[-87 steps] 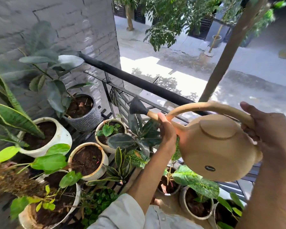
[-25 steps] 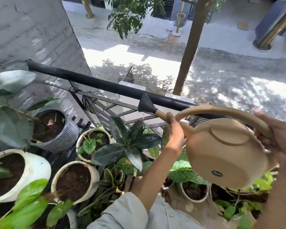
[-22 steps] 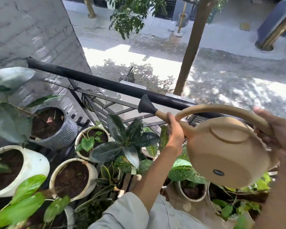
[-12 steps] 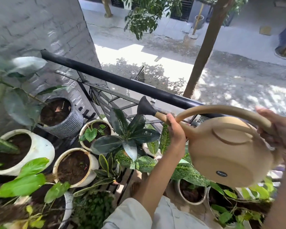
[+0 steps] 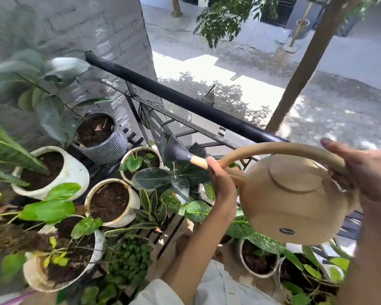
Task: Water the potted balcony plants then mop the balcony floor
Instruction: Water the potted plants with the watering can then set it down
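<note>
Above crowded potted plants (image 5: 110,201), a rigid, likely water-heavy watering can (image 5: 295,199): right hand (image 5: 365,172) grips its handle, left hand (image 5: 220,183) steadies the spout

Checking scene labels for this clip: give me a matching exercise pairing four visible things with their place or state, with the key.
Things:
1. beige round plastic watering can
2. black rose nozzle
3. grey ribbed pot
4. black metal railing

Places or states:
A. against the brick wall, holding soil
B. handle gripped by the right hand, spout by the left hand
C. runs along the balcony edge
D. above the dark-leaved plant

Pairs: 1-B, 2-D, 3-A, 4-C
</note>
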`<state>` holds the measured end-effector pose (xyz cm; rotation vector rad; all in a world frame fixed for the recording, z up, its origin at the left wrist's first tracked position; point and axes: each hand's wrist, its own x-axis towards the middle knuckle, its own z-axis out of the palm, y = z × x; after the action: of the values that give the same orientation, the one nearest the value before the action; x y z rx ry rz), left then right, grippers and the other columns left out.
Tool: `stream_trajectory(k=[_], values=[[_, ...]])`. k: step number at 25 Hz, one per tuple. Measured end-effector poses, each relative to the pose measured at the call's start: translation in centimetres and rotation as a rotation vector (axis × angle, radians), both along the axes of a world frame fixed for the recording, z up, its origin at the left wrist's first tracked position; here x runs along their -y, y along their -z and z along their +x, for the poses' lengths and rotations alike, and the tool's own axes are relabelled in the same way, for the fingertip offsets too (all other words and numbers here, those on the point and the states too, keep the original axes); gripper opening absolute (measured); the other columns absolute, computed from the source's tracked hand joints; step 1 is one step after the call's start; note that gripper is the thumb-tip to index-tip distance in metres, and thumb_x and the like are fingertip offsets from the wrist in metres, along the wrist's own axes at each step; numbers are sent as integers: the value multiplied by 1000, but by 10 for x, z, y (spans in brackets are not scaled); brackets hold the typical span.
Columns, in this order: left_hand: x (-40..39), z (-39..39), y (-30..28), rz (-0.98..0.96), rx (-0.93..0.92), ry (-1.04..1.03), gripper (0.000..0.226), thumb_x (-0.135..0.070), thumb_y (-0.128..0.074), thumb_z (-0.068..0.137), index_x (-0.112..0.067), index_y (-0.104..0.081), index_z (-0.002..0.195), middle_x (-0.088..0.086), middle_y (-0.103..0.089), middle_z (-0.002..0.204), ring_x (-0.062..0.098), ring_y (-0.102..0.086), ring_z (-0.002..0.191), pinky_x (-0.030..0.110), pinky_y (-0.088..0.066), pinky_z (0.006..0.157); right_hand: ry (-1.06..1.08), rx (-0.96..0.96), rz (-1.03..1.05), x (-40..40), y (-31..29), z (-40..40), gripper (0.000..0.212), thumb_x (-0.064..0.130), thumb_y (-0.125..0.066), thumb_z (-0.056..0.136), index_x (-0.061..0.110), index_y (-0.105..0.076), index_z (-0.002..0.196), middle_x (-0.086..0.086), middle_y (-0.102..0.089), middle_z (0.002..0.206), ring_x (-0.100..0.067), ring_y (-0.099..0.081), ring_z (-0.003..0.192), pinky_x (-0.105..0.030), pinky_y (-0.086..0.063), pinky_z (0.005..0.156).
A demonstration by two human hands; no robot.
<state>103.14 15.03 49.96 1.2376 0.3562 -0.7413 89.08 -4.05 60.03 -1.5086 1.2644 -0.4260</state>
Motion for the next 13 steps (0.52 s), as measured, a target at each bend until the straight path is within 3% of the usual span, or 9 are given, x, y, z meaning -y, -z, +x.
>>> stream_trajectory(k=[4, 6, 9, 13], values=[[-8, -2, 4, 26, -35, -24, 78, -78, -17, 101, -21, -58, 136, 14, -70, 123, 24, -68, 115, 39, -53, 97, -36, -3, 18, -1, 1, 7, 82, 78, -93, 42, 0, -73, 59, -20, -49, 49, -19, -33, 36, -20, -30, 45], [-6, -4, 1, 23, -44, -31, 78, -78, -17, 101, -21, -56, 138, 16, -69, 125, 26, -67, 118, 42, -52, 103, -38, -11, 12, 1, -3, 8, 87, 79, -93, 41, -3, -72, 62, -17, -48, 45, -18, -32, 35, -18, -30, 45], [-3, -11, -4, -8, -59, -45, 78, -78, -18, 101, -23, -50, 146, 17, -64, 136, 28, -63, 127, 50, -44, 118, -66, -63, 33, 1, -7, 5, 84, 86, -88, 38, 6, -64, 46, -9, -47, 36, -19, -34, 28, -17, -29, 42], [3, -20, -5, -33, -94, -74, 78, -77, -20, 102, -22, -45, 152, 16, -60, 142, 28, -61, 131, 50, -43, 120, -65, -58, 24, 2, -15, -3, 87, 91, -84, 39, 7, -60, 46, -8, -44, 33, -17, -35, 24, -14, -27, 32]])
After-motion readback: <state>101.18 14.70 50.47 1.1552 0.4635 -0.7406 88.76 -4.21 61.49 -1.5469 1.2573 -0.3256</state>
